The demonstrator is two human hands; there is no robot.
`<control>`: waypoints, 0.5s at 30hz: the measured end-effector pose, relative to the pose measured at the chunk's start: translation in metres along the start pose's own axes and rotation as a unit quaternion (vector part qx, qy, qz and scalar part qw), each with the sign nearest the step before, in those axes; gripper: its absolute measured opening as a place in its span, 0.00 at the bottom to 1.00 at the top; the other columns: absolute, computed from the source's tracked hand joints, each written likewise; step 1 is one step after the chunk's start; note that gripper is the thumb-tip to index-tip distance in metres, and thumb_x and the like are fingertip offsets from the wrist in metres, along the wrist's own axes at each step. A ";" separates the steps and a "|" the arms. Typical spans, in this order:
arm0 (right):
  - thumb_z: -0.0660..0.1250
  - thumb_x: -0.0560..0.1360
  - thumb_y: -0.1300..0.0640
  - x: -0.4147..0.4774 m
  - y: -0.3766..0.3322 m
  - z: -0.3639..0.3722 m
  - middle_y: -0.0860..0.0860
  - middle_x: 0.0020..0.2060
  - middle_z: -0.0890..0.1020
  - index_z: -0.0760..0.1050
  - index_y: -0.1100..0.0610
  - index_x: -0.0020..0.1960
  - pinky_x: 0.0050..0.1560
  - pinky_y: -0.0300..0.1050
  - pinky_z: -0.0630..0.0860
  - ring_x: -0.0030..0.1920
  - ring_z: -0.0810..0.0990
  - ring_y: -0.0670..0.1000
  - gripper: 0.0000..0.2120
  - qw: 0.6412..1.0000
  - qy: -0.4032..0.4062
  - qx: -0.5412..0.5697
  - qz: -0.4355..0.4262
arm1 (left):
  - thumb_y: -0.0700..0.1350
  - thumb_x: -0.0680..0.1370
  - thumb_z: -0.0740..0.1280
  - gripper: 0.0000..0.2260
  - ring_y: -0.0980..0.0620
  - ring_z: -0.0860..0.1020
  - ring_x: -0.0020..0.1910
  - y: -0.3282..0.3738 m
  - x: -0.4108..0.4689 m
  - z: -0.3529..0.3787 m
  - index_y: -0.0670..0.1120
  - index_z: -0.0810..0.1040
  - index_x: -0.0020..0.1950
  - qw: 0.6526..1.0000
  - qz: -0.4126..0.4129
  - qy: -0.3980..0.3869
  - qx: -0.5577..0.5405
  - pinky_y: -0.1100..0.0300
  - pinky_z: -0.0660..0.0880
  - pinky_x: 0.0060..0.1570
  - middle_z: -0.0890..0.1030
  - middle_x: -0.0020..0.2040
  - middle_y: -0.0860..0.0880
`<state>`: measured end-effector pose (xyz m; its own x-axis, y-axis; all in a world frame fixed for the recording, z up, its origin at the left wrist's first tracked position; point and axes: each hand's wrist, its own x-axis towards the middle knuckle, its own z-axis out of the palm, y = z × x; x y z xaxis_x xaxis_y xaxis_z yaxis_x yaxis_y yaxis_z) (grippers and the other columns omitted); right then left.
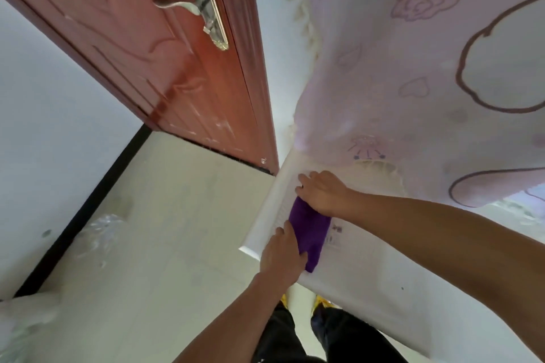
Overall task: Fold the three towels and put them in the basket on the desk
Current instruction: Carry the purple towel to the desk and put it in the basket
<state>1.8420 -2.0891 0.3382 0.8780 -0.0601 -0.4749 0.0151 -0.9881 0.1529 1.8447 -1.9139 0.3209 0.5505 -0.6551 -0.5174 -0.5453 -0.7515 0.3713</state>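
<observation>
A purple towel (311,230), folded into a narrow strip, lies on a white surface (368,274) near its left edge. My left hand (283,256) rests on the towel's near end, fingers flat along its left side. My right hand (323,191) presses on the far end, fingers spread and pointing left. Both hands lie on the cloth rather than gripping it. No basket is in view, and no other towel shows.
A pink patterned cloth (427,68) with a fringed edge hangs over the far part of the surface. A red-brown door (177,68) with a metal handle (203,3) stands to the left. Pale floor tiles (162,230) and clear plastic wrap (100,230) lie below.
</observation>
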 end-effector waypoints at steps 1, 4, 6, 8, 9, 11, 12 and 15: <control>0.59 0.78 0.63 -0.002 -0.001 0.002 0.58 0.62 0.71 0.71 0.61 0.63 0.41 0.50 0.66 0.57 0.73 0.59 0.14 1.000 0.025 0.006 -0.003 | 0.49 0.77 0.65 0.28 0.45 0.74 0.59 0.001 -0.003 0.001 0.43 0.58 0.73 1.000 0.001 0.023 0.014 0.54 0.74 0.56 0.71 0.62 0.45; 0.73 0.69 0.60 -0.012 0.002 0.010 0.57 0.54 0.77 0.77 0.58 0.54 0.36 0.48 0.72 0.49 0.77 0.57 0.14 0.989 0.139 -0.016 -0.049 | 0.49 0.75 0.68 0.21 0.47 0.75 0.55 -0.001 -0.015 0.003 0.46 0.69 0.66 0.990 0.044 0.082 0.102 0.56 0.76 0.52 0.73 0.59 0.46; 0.77 0.62 0.59 -0.021 0.006 0.020 0.56 0.47 0.80 0.79 0.57 0.46 0.31 0.47 0.74 0.44 0.78 0.56 0.14 0.979 0.182 -0.010 -0.095 | 0.49 0.68 0.75 0.15 0.50 0.77 0.44 -0.004 -0.021 0.006 0.48 0.78 0.52 0.983 0.061 0.107 0.138 0.59 0.78 0.40 0.78 0.49 0.48; 0.76 0.64 0.58 -0.027 0.008 0.030 0.57 0.54 0.79 0.78 0.57 0.53 0.40 0.49 0.78 0.52 0.78 0.57 0.18 0.981 0.148 0.005 -0.123 | 0.46 0.71 0.72 0.11 0.49 0.76 0.47 -0.003 -0.022 0.009 0.48 0.77 0.52 0.986 0.050 0.086 0.135 0.60 0.77 0.44 0.77 0.51 0.47; 0.75 0.67 0.59 -0.027 0.008 0.035 0.58 0.61 0.76 0.76 0.57 0.60 0.49 0.51 0.78 0.59 0.76 0.58 0.22 0.984 0.123 0.015 -0.126 | 0.45 0.76 0.67 0.10 0.48 0.74 0.52 -0.002 -0.020 0.010 0.47 0.75 0.57 0.989 0.029 0.063 0.128 0.59 0.75 0.50 0.75 0.56 0.47; 0.69 0.73 0.59 -0.027 0.005 0.043 0.59 0.72 0.66 0.67 0.57 0.71 0.63 0.54 0.72 0.71 0.66 0.59 0.27 0.989 0.085 0.023 -0.119 | 0.44 0.80 0.62 0.12 0.47 0.72 0.58 0.001 -0.015 0.014 0.46 0.71 0.63 0.991 0.013 0.054 0.121 0.58 0.73 0.57 0.72 0.61 0.45; 0.66 0.76 0.59 -0.026 0.005 0.044 0.58 0.74 0.63 0.64 0.57 0.73 0.66 0.54 0.69 0.73 0.62 0.59 0.27 0.991 0.074 0.029 -0.112 | 0.43 0.79 0.63 0.13 0.47 0.73 0.58 0.002 -0.012 0.015 0.45 0.71 0.64 0.991 0.001 0.050 0.124 0.58 0.73 0.57 0.71 0.62 0.45; 0.63 0.78 0.58 -0.024 0.002 0.047 0.58 0.76 0.60 0.61 0.56 0.76 0.69 0.55 0.66 0.74 0.60 0.58 0.27 0.991 0.069 0.048 -0.102 | 0.41 0.78 0.65 0.16 0.46 0.75 0.59 0.008 -0.002 0.015 0.43 0.69 0.65 0.991 -0.020 0.032 0.131 0.57 0.74 0.57 0.70 0.62 0.42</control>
<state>1.7984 -2.0962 0.3093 0.9185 0.1566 -0.3632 0.1602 -0.9869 -0.0204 1.8300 -1.9174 0.3129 0.6096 -0.6354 -0.4740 -0.6633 -0.7363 0.1338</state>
